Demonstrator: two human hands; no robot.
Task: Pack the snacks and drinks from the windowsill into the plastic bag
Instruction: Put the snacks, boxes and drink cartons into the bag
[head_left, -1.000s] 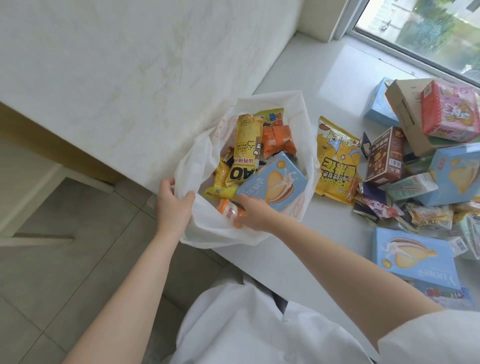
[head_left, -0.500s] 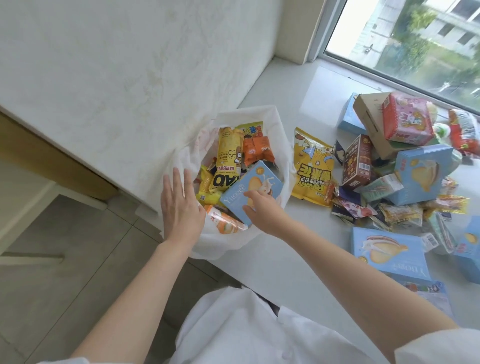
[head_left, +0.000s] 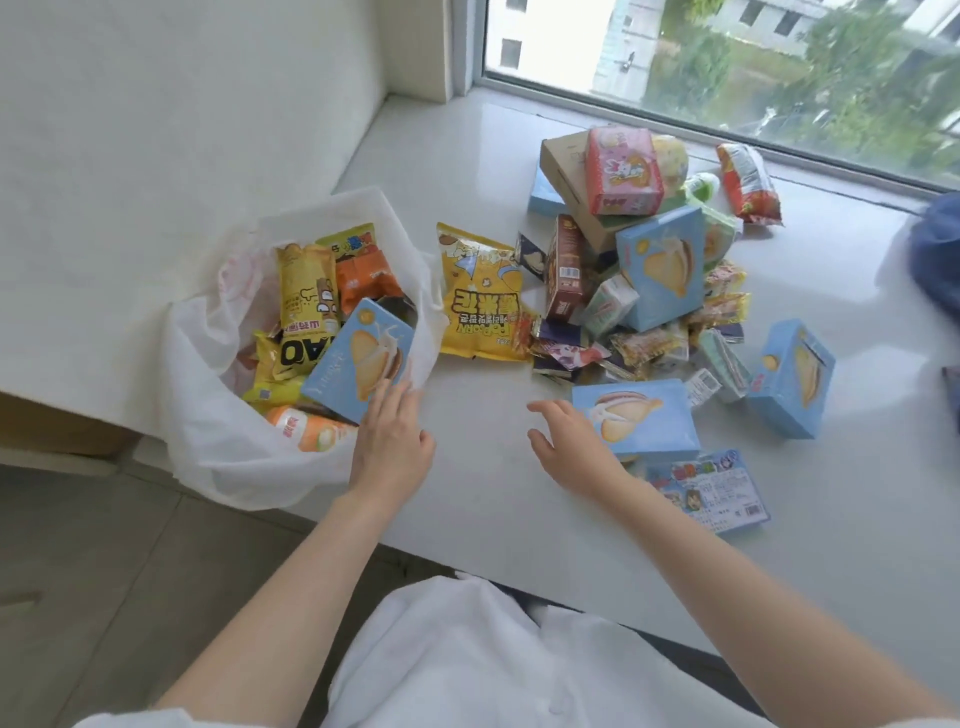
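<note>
A white plastic bag (head_left: 208, 415) lies open at the left edge of the windowsill (head_left: 493, 493). Inside it are yellow snack packs, an orange pack, an orange drink bottle (head_left: 306, 430) and a blue box (head_left: 358, 358). My left hand (head_left: 392, 441) is open, its fingers at the bag's right rim beside the blue box. My right hand (head_left: 571, 441) is open and empty, its fingers just touching a flat blue box (head_left: 644, 421) on the sill. A yellow popcorn bag (head_left: 480, 296) lies right of the bag.
A pile of snacks covers the sill's right half: a cardboard box (head_left: 566, 176) with a pink box (head_left: 621, 171) on it, two more blue boxes (head_left: 662, 265) (head_left: 792, 376), a brown box (head_left: 563, 267), small packets. A colourful flat pack (head_left: 711, 488) lies near the front edge. The window is behind.
My right hand left the blue box in the bag and moved right to the flat blue box. My left hand shifted from the bag's left rim to its right rim. The view panned right.
</note>
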